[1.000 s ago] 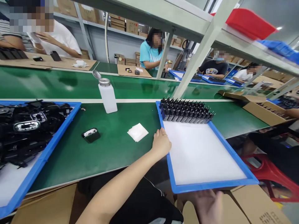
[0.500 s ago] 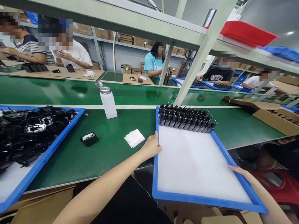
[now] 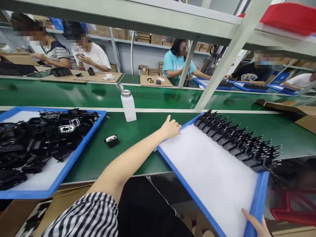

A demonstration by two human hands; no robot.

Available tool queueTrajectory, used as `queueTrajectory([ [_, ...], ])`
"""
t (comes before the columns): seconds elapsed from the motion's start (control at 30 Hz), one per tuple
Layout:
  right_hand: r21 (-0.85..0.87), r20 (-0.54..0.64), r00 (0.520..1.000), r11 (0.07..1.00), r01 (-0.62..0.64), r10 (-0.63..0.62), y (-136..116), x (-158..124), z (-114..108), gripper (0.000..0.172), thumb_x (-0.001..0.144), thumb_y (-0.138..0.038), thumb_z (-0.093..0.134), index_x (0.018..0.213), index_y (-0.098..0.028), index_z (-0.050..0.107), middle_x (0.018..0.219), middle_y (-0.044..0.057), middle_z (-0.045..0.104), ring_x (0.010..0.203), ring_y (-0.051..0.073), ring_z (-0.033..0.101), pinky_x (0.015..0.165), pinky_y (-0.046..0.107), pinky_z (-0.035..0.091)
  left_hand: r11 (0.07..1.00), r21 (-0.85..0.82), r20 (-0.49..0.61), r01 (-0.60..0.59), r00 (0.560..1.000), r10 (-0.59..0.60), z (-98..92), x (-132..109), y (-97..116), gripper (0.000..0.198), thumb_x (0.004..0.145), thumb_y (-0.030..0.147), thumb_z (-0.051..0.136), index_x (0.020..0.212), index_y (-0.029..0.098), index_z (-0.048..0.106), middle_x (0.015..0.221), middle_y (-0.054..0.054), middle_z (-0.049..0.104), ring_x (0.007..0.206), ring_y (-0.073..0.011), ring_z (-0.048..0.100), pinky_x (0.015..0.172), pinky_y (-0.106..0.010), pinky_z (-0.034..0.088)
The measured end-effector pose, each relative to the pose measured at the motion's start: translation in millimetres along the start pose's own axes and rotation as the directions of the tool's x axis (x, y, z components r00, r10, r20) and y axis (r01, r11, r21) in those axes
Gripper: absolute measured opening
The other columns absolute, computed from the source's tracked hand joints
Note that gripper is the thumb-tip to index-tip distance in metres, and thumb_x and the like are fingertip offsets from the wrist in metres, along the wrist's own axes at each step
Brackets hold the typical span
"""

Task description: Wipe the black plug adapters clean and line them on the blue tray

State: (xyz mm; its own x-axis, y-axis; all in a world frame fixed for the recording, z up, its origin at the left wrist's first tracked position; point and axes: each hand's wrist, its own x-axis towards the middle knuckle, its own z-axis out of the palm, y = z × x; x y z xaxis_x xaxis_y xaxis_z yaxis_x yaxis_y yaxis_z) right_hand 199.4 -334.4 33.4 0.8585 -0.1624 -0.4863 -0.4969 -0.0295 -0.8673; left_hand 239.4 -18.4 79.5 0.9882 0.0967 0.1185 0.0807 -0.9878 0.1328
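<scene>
A shallow tray [image 3: 209, 171] with a blue rim and white bottom sits at an angle, its near part jutting past the bench edge. Several rows of black plug adapters [image 3: 237, 141] stand along its far right side, metal pins pointing up. My left hand [image 3: 171, 127] grips the rim at the tray's left end, fingers curled over it and thumb raised. At the near right corner my right hand [image 3: 256, 223] holds the rim, thumb inside the tray; its other fingers are mostly hidden.
On the left, a second blue-rimmed tray [image 3: 80, 157] holds a heap of black plastic parts [image 3: 46, 138]. A white bottle [image 3: 128, 107] with a raised lid and a small black case [image 3: 112, 141] stand on the green bench [image 3: 145, 131]. A slanted post [image 3: 222, 62] rises beyond; co-workers sit opposite.
The tray has turned clockwise, bringing the adapters from its far side to the right. My left hand has moved farther away along with the rim. The white paper is no longer visible.
</scene>
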Motion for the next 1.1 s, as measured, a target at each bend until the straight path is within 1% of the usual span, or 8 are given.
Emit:
queueTrajectory([
  [0.17, -0.029, 0.030, 0.976, 0.976, 0.218, -0.217, -4, 8, 32, 0.056, 0.056, -0.032, 0.060, 0.108, -0.026, 0.040, 0.098, -0.001, 0.053, 0.084, 0.018, 0.053, 0.057, 0.023, 0.048, 0.990, -0.023, 0.055, 0.138, 0.989, -0.137, -1.1, -54, -10, 0.039, 0.079, 0.036, 0.033, 0.108, 0.014, 0.045, 0.116, -0.012, 0.046, 0.105, -0.0274, 0.038, 0.088, -0.058, 0.017],
  [0.27, -0.201, 0.114, 0.966, 0.947, 0.250, -0.230, -6, 27, 43, 0.046, 0.055, -0.034, 0.060, 0.095, -0.023, 0.040, 0.067, -0.003, 0.055, 0.056, 0.016, 0.053, 0.040, 0.024, 0.043, 0.973, -0.036, 0.123, 0.226, 0.968, -0.220, 7.3, -93, -22, 0.046, 0.074, 0.042, 0.039, 0.113, 0.016, 0.040, 0.122, -0.013, 0.040, 0.109, -0.0314, 0.035, 0.084, -0.062, 0.019],
  [0.33, -0.224, 0.196, 0.956, 0.939, 0.261, -0.219, -5, 35, 51, 0.040, 0.055, -0.035, 0.060, 0.084, -0.024, 0.036, 0.042, -0.009, 0.043, 0.034, 0.014, 0.042, 0.029, 0.024, 0.035, 0.966, -0.060, 0.148, 0.253, 0.959, -0.242, 12.1, -108, -27, 0.050, 0.072, 0.045, 0.041, 0.114, 0.018, 0.039, 0.122, -0.011, 0.039, 0.110, -0.0308, 0.033, 0.084, -0.060, 0.021],
  [0.4, -0.198, 0.253, 0.934, 0.931, 0.306, -0.253, -3, 37, 58, 0.037, 0.056, -0.035, 0.059, 0.078, -0.024, 0.032, 0.031, -0.013, 0.030, 0.025, 0.012, 0.032, 0.025, 0.021, 0.026, 0.960, -0.070, 0.130, 0.273, 0.956, -0.263, 14.9, -110, -31, 0.049, 0.073, 0.044, 0.040, 0.113, 0.016, 0.040, 0.120, -0.012, 0.041, 0.109, -0.0294, 0.035, 0.086, -0.057, 0.023],
  [0.5, -0.171, 0.279, 0.917, 0.925, 0.339, -0.284, -1, 31, 65, 0.034, 0.059, -0.035, 0.058, 0.076, -0.023, 0.031, 0.030, -0.014, 0.026, 0.022, 0.009, 0.026, 0.023, 0.019, 0.018, 0.945, -0.075, 0.081, 0.319, 0.946, -0.313, 17.5, -91, -37, 0.048, 0.076, 0.037, 0.038, 0.117, 0.013, 0.034, 0.124, -0.014, 0.035, 0.112, -0.0285, 0.032, 0.088, -0.053, 0.023],
  [0.7, -0.053, 0.300, 0.911, 0.948, 0.313, -0.284, -15, 11, 63, 0.033, 0.057, -0.034, 0.060, 0.075, -0.022, 0.035, 0.038, -0.011, 0.037, 0.028, 0.008, 0.033, 0.026, 0.018, 0.028, 0.950, -0.123, 0.101, 0.286, 0.956, -0.274, 24.0, -57, -50, 0.050, 0.077, 0.045, 0.030, 0.120, 0.020, 0.030, 0.132, -0.005, 0.025, 0.120, -0.0248, 0.019, 0.090, -0.057, 0.017],
  [0.93, -0.124, 0.371, 0.910, 0.961, 0.248, -0.187, -26, 20, 91, 0.052, 0.047, -0.029, 0.061, 0.092, -0.022, 0.036, 0.054, -0.006, 0.051, 0.038, 0.013, 0.048, 0.035, 0.025, 0.042, 0.926, -0.094, 0.136, 0.365, 0.926, -0.352, 21.8, -112, -34, 0.058, 0.072, 0.050, 0.038, 0.118, 0.014, 0.035, 0.129, -0.013, 0.029, 0.117, -0.0319, 0.022, 0.090, -0.060, 0.011],
  [1.1, -0.288, 0.346, 0.934, 0.938, 0.192, -0.085, -36, 29, 106, 0.035, 0.043, -0.028, 0.062, 0.069, -0.018, 0.042, 0.048, 0.001, 0.048, 0.039, 0.013, 0.047, 0.035, 0.024, 0.042, 0.921, -0.183, 0.136, 0.345, 0.936, -0.324, 22.4, -151, -31, 0.056, 0.074, 0.049, 0.036, 0.121, 0.018, 0.031, 0.132, -0.009, 0.023, 0.120, -0.0305, 0.015, 0.089, -0.060, 0.015],
])
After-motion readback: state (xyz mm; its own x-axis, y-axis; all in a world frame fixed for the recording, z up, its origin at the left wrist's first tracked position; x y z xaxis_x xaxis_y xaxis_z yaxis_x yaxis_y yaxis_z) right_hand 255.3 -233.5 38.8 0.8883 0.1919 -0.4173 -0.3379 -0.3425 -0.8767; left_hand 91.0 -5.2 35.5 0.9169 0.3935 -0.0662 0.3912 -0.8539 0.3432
